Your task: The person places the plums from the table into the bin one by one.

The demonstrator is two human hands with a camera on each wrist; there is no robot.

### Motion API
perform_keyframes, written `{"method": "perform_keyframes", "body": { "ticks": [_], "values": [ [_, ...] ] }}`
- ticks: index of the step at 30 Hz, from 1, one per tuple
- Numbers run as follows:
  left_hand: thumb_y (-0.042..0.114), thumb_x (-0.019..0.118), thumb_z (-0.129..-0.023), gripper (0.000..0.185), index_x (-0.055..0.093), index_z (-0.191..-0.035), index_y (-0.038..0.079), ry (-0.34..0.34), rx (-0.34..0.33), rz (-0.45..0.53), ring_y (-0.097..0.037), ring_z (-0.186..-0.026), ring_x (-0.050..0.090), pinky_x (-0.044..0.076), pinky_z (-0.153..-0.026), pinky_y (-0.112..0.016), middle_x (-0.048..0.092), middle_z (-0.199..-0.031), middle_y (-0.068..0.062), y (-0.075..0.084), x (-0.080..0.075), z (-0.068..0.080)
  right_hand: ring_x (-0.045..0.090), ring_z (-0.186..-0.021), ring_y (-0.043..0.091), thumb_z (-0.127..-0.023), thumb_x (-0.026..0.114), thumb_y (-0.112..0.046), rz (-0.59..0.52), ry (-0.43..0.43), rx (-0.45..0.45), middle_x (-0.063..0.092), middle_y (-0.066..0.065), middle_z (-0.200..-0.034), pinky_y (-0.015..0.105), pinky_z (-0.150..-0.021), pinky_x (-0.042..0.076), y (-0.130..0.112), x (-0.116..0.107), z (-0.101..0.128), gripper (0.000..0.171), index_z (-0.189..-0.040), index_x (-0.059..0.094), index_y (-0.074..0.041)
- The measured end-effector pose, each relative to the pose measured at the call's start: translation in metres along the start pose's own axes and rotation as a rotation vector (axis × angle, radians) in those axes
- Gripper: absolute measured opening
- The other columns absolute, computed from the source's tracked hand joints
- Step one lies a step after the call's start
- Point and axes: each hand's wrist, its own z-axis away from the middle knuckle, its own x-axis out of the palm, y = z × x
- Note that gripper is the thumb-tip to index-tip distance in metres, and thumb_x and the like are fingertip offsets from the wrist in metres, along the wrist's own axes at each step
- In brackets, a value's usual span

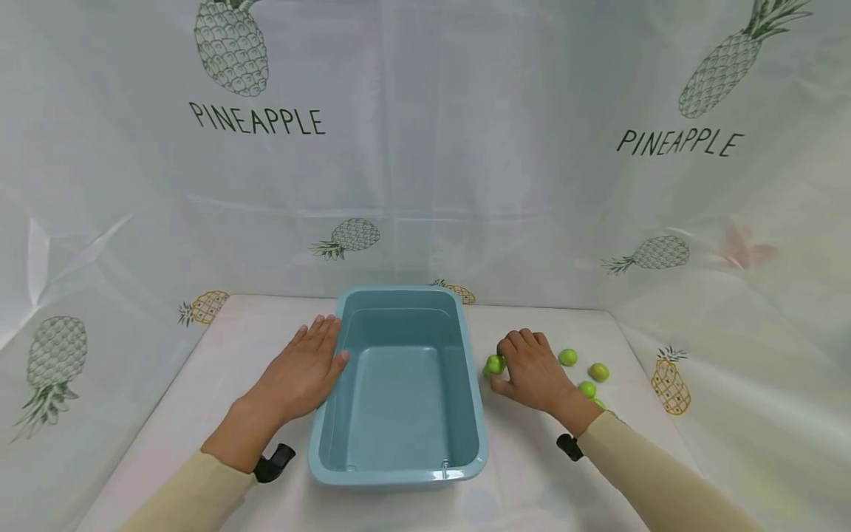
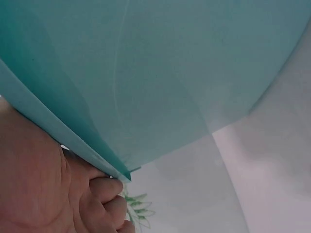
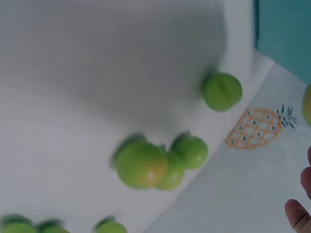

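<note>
A blue-green plastic basin (image 1: 397, 399) stands in the middle of the table. My left hand (image 1: 302, 369) rests along its left rim, fingers extended and thumb at the edge. The left wrist view has the palm (image 2: 34, 179) beside the basin wall (image 2: 160, 73). To the right of the basin, my right hand (image 1: 532, 369) pinches a small round green fruit (image 1: 495, 363) between thumb and fingers. At the right edge of the right wrist view, that fruit (image 3: 307, 104) and the fingertips (image 3: 296, 213) show only in part.
Several more green fruits (image 1: 599, 372) lie on the white table right of my right hand. The right wrist view shows a group of them (image 3: 141, 165) and a single one (image 3: 222, 91). A pineapple-print sheet (image 1: 452, 148) hangs behind the table.
</note>
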Motion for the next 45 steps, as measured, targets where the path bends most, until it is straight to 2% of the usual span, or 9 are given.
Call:
{"method": "perform_keyframes", "body": {
  "ticks": [8, 13, 18, 22, 27, 33, 38, 45],
  "values": [
    [0.035, 0.042, -0.113, 0.069, 0.027, -0.161, -0.011, 0.018, -0.008, -0.024, -0.044, -0.161, 0.020, 0.019, -0.130, -0.061, 0.028, -0.170, -0.027, 0.007, 0.004, -0.001, 0.052, -0.088, 0.030, -0.085, 0.070, -0.039, 0.009, 0.046, 0.002, 0.058, 0.008, -0.093, 0.048, -0.080, 0.044, 0.020, -0.025, -0.017, 0.036, -0.096, 0.060, -0.007],
    [0.035, 0.042, -0.113, 0.068, 0.028, -0.161, -0.011, 0.013, -0.007, -0.021, -0.044, -0.161, 0.021, 0.020, -0.130, -0.060, 0.028, -0.169, -0.028, 0.012, 0.003, -0.002, 0.046, -0.081, 0.029, -0.084, 0.068, -0.036, -0.044, 0.097, 0.017, 0.056, 0.008, -0.089, 0.042, -0.073, 0.036, 0.023, -0.048, -0.042, 0.032, -0.091, 0.058, -0.006],
    [0.035, 0.043, -0.113, 0.068, 0.028, -0.161, -0.012, 0.003, 0.007, -0.033, -0.046, -0.160, 0.022, 0.021, -0.129, -0.062, 0.028, -0.169, -0.029, 0.016, 0.000, -0.003, 0.047, -0.085, 0.027, -0.086, 0.068, -0.034, -0.112, 0.023, 0.024, 0.059, 0.008, -0.095, 0.040, -0.074, 0.034, 0.004, -0.072, -0.076, 0.030, -0.095, 0.059, -0.007],
    [0.034, 0.045, -0.113, 0.068, 0.030, -0.160, -0.012, -0.012, 0.013, -0.031, -0.047, -0.159, 0.023, 0.021, -0.128, -0.064, 0.028, -0.169, -0.030, 0.016, -0.004, -0.004, 0.048, -0.089, 0.026, -0.088, 0.068, -0.033, -0.178, -0.072, -0.034, 0.059, 0.007, -0.098, 0.041, -0.078, 0.036, -0.020, -0.082, -0.102, 0.030, -0.101, 0.060, -0.007],
    [0.035, 0.045, -0.113, 0.069, 0.029, -0.161, -0.012, -0.020, 0.019, -0.016, -0.048, -0.159, 0.023, 0.021, -0.128, -0.065, 0.028, -0.169, -0.029, 0.013, -0.004, -0.010, 0.047, -0.091, 0.023, -0.093, 0.068, -0.039, -0.176, -0.134, -0.181, 0.057, 0.004, -0.099, 0.040, -0.081, 0.037, -0.047, -0.077, -0.123, 0.034, -0.107, 0.062, -0.009],
    [0.034, 0.045, -0.113, 0.069, 0.027, -0.161, -0.012, -0.026, 0.014, -0.009, -0.047, -0.160, 0.021, 0.019, -0.128, -0.065, 0.027, -0.170, -0.029, 0.012, -0.002, -0.021, 0.052, -0.094, 0.021, -0.096, 0.067, -0.042, -0.114, -0.112, -0.355, 0.059, 0.002, -0.100, 0.041, -0.082, 0.043, -0.069, -0.059, -0.131, 0.033, -0.109, 0.064, -0.011],
    [0.034, 0.045, -0.113, 0.068, 0.028, -0.162, -0.011, -0.025, 0.011, -0.014, -0.046, -0.160, 0.021, 0.020, -0.128, -0.064, 0.027, -0.170, -0.029, 0.014, 0.000, -0.027, 0.050, -0.091, 0.018, -0.096, 0.067, -0.039, -0.113, -0.141, -0.415, 0.058, 0.000, -0.097, 0.037, -0.080, 0.042, -0.078, -0.045, -0.134, 0.027, -0.106, 0.064, -0.014],
    [0.035, 0.046, -0.113, 0.069, 0.029, -0.161, -0.011, -0.028, 0.013, -0.041, -0.046, -0.159, 0.022, 0.022, -0.128, -0.064, 0.028, -0.169, -0.029, 0.016, 0.000, -0.026, 0.045, -0.084, 0.015, -0.097, 0.065, -0.039, -0.089, -0.176, -0.487, 0.056, -0.002, -0.094, 0.032, -0.075, 0.038, -0.086, -0.031, -0.135, 0.025, -0.105, 0.064, -0.015]
  ]
}}
